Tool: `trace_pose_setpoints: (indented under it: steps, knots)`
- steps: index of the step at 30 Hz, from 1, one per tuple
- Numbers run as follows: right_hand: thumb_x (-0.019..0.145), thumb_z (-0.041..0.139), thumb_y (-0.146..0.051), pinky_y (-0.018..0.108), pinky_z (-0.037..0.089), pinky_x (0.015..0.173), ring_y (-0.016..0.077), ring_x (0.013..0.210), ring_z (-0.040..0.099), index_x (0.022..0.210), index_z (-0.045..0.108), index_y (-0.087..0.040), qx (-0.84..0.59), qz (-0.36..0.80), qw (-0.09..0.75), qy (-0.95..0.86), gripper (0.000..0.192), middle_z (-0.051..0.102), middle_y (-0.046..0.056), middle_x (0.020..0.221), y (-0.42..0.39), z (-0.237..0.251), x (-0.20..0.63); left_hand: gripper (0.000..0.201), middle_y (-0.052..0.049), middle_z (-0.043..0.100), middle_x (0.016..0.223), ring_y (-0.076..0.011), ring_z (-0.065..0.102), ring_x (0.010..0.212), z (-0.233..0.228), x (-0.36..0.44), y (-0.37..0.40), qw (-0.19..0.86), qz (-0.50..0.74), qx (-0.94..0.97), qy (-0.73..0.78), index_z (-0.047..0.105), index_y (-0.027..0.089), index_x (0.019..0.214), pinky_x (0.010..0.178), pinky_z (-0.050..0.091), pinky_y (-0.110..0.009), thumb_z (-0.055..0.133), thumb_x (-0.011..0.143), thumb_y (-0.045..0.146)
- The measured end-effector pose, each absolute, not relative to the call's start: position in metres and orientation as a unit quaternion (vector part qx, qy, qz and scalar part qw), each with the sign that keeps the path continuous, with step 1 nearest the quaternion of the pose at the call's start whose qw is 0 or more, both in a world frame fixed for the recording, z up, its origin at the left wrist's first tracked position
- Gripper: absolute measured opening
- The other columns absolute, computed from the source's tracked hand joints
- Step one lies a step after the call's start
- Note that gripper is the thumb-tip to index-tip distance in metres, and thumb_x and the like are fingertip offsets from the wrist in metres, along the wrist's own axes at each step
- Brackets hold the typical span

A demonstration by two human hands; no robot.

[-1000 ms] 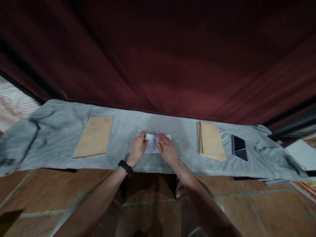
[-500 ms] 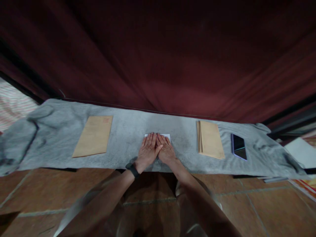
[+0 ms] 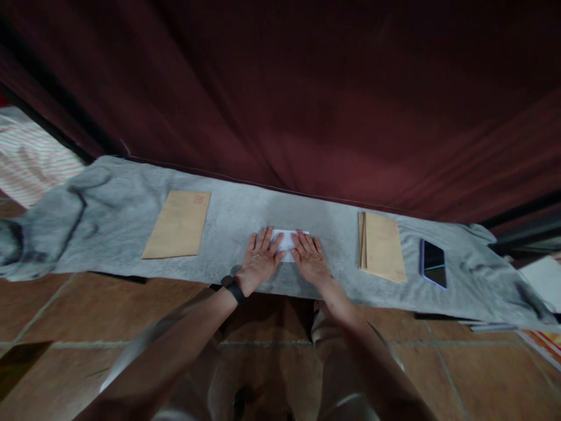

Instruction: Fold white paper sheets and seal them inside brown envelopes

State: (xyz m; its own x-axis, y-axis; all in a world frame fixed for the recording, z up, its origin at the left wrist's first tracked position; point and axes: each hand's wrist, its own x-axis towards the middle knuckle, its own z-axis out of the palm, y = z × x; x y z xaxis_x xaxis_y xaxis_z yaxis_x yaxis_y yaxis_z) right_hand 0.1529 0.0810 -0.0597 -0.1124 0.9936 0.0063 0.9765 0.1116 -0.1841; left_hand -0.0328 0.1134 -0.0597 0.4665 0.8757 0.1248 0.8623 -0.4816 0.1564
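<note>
A folded white paper (image 3: 287, 242) lies on a grey cloth (image 3: 232, 222) in front of me. My left hand (image 3: 259, 261), with a black band on its wrist, lies flat on the paper's left part, fingers spread. My right hand (image 3: 311, 261) lies flat on the paper's right part. A strip of white paper shows between the two hands. Neither hand grips anything.
A single brown envelope (image 3: 177, 225) lies on the cloth to the left. A stack of brown envelopes (image 3: 381, 245) lies to the right, with a dark phone (image 3: 433, 263) beyond it. A dark red curtain hangs behind. Brown floor tiles lie below.
One second ago my hands were handling the paper's fold. Then both pressed flat side by side at its middle. Now they have slid apart toward the paper's ends.
</note>
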Motion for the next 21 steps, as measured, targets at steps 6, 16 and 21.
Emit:
trace_pose_setpoints:
  steps: [6, 16, 21]
  knots:
    - [0.108, 0.025, -0.041, 0.052, 0.014, 0.126, 0.0260, 0.155, 0.020, 0.161, 0.026, -0.024, -0.692, 0.055, 0.033, -0.719, 0.055, 0.019, 0.005, 0.168, 0.078, -0.059, 0.168, 0.059, -0.015, 0.029, 0.165, -0.0307, 0.024, 0.154, -0.054, -0.032, 0.111, 0.028, 0.096, 0.855, 0.509, 0.038, 0.020, 0.156, 0.126, 0.010, -0.055, 0.040, 0.102, 0.043]
    - [0.107, 0.026, -0.035, 0.051, 0.020, 0.125, 0.0269, 0.154, 0.023, 0.158, 0.033, -0.012, -0.697, -0.002, 0.118, -0.708, 0.056, 0.027, 0.012, 0.166, 0.084, -0.055, 0.170, 0.059, -0.018, 0.033, 0.163, -0.0315, 0.024, 0.154, -0.051, -0.027, 0.109, 0.016, 0.078, 0.857, 0.510, 0.041, 0.016, 0.154, 0.126, 0.005, -0.055, 0.037, 0.102, 0.043]
    - [0.108, 0.025, -0.038, 0.044, 0.021, 0.126, 0.0212, 0.154, 0.025, 0.159, 0.032, -0.018, -0.631, 0.063, 0.131, -0.762, 0.055, 0.028, 0.006, 0.166, 0.085, -0.058, 0.137, 0.058, -0.016, 0.028, 0.166, -0.0314, 0.024, 0.154, -0.050, -0.030, 0.110, 0.028, 0.071, 0.858, 0.507, 0.039, 0.018, 0.155, 0.126, 0.006, -0.055, 0.037, 0.101, 0.038]
